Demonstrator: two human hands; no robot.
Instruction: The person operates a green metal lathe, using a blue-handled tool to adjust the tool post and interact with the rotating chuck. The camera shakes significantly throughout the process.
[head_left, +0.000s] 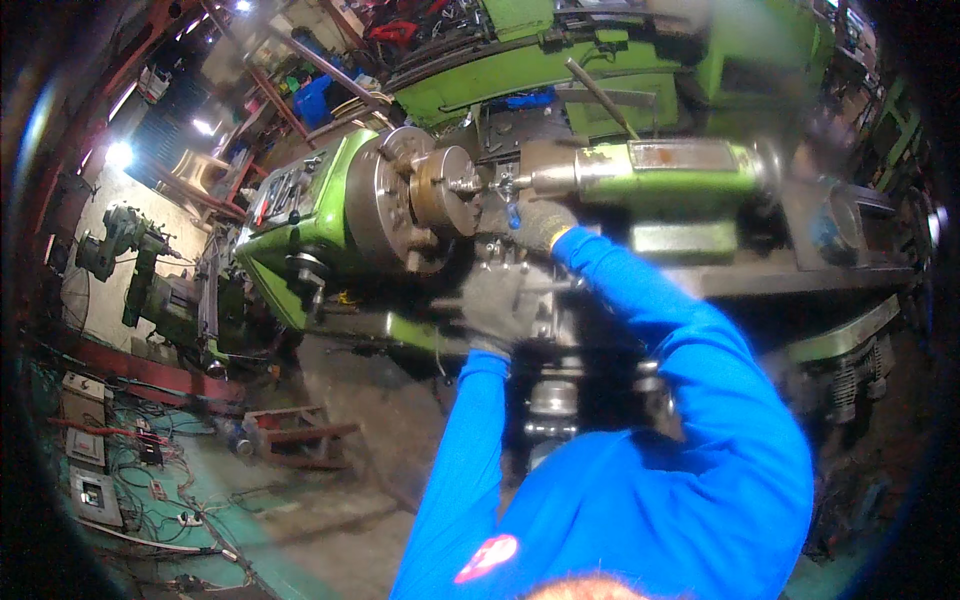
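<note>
I am at a green metal lathe, both hands in grey work gloves. My right hand (544, 226) reaches in between the chuck and the tailstock, its fingers curled beside a small blue part (514, 215); what they grip is hidden. Below it, my left hand (496, 304) lies over the metal carriage (540, 290), and its fingers are too blurred to make out. A round metal workpiece (446, 192) sits in the big chuck (385, 200), left of both hands. From the right, the tailstock (660, 168) points its tip at the workpiece.
Loose tools lie on the headstock top (290, 190). Another green machine (500, 80) stands behind, with a long lever (600, 95) in front. At left are a drab green machine (140, 260), a rusty metal frame (300, 438), and electrical boxes (95, 495) with tangled cables on the floor.
</note>
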